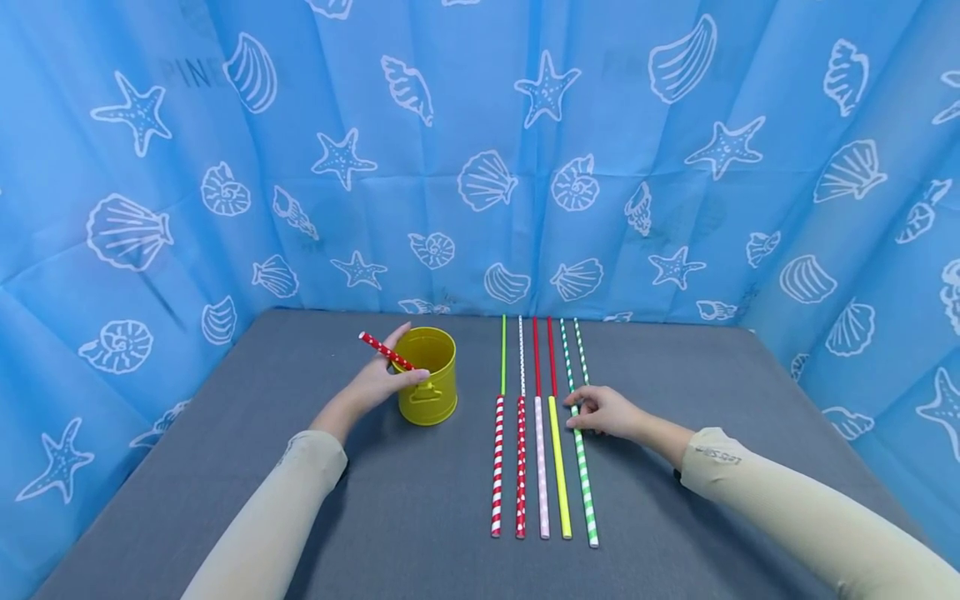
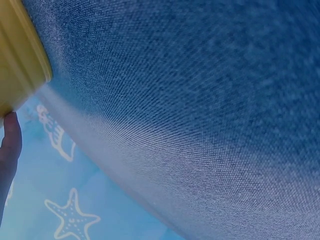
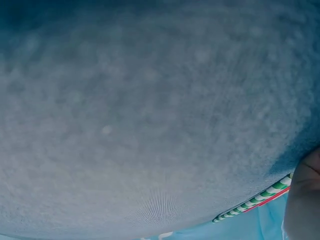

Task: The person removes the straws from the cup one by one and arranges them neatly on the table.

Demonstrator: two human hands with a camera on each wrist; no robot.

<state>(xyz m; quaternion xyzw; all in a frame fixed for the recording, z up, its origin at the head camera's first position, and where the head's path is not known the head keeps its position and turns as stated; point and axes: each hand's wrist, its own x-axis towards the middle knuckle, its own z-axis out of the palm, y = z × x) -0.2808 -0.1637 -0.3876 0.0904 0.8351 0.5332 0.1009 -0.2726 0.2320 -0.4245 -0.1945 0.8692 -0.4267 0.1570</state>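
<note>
Left hand (image 1: 378, 382) pinching a red dotted straw (image 1: 386, 351), tip angled over the yellow bucket (image 1: 427, 375) as if for dropping in. Right hand (image 1: 606, 412), fingers curled, touching the green striped straw (image 1: 582, 467) in the mid-worktop (image 1: 420, 500) row.

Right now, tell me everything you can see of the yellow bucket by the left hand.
The yellow bucket is a small round pail, seemingly painted metal, standing upright on the grey table, left of the rows of straws. Its mouth is open and rimmed; a small handle bracket shows on the front. The left hand rests against its left side, thumb on the wall, while holding a red dotted straw slanted over the rim. The inside is not visible.
</note>
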